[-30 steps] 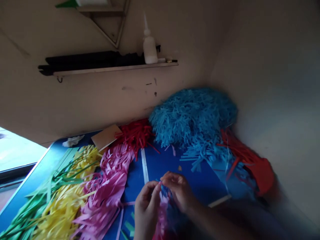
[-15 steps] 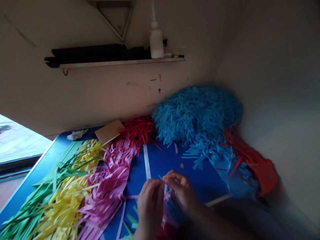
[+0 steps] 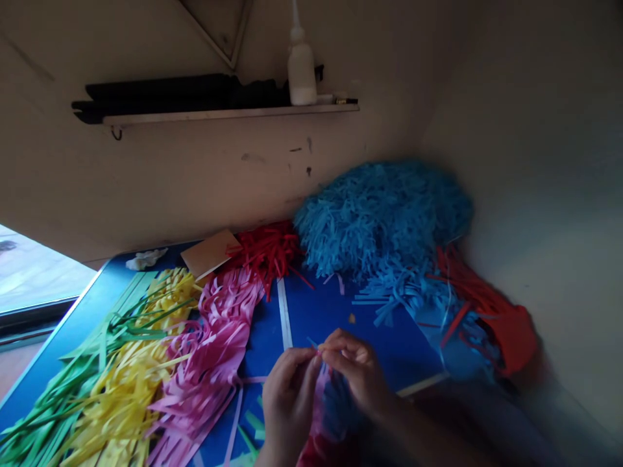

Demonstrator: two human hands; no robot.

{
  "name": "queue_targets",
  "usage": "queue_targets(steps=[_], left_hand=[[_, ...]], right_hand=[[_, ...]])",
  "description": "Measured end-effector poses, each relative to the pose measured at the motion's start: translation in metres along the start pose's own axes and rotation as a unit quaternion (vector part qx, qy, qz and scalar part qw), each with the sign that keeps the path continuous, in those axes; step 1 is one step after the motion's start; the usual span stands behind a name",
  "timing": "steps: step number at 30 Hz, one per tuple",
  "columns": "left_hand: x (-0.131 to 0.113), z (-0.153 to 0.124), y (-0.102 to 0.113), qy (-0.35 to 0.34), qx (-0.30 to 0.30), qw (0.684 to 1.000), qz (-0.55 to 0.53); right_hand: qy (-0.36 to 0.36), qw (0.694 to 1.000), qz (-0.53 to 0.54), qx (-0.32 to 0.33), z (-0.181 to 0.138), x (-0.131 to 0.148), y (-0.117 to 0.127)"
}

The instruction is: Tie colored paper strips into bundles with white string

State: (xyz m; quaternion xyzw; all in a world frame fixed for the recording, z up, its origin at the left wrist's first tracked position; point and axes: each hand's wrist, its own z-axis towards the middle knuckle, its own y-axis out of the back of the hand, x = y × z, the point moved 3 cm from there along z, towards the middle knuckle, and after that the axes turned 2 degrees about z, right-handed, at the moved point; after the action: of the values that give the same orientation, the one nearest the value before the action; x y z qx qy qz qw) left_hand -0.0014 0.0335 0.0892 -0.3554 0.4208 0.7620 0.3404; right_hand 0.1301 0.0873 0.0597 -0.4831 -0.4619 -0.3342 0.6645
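Note:
My left hand [image 3: 291, 392] and my right hand [image 3: 354, 370] meet fingertip to fingertip over the near edge of the blue table [image 3: 311, 308]. Both are closed in a pinch on the top of a bundle of pink and blue fringed strips [image 3: 321, 395], which hangs below and between them. A thin blue end pokes up past the fingertips. The bundle's lower part is dim and blurred, with something red beneath it. Left of my hands lie fringed strips in pink [image 3: 221, 350], yellow [image 3: 129, 373] and green [image 3: 73, 389].
A large blue fringe pile [image 3: 384, 217] sits at the back right, beside orange-red fringe [image 3: 511, 337]. Red fringe [image 3: 267, 250] and a brown card [image 3: 209, 254] lie against the wall. Above, a shelf [image 3: 233, 115] holds a white bottle [image 3: 302, 74] and dark rolled material.
My fingers have shifted slightly at the pinch, and the left hand has turned a little. The whole view has moved slightly; the piles on the table lie as before.

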Motion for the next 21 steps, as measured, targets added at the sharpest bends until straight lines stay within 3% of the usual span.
queue_targets(steps=[5, 10, 16, 21], left_hand=[[-0.002, 0.004, 0.003, 0.018, 0.023, 1.000, -0.010], [-0.005, 0.008, 0.003, 0.013, 0.055, 0.998, -0.013], [-0.008, 0.003, 0.002, -0.037, 0.059, 0.997, 0.015], [-0.003, -0.003, 0.003, -0.010, 0.011, 0.997, 0.080]], right_hand=[[0.037, 0.995, -0.084, 0.029, 0.001, 0.007, 0.004], [0.029, 0.996, -0.075, 0.036, -0.002, 0.007, 0.006], [0.059, 0.992, -0.114, 0.016, -0.005, 0.005, 0.008], [0.052, 0.991, -0.119, 0.021, -0.007, 0.005, 0.007]])
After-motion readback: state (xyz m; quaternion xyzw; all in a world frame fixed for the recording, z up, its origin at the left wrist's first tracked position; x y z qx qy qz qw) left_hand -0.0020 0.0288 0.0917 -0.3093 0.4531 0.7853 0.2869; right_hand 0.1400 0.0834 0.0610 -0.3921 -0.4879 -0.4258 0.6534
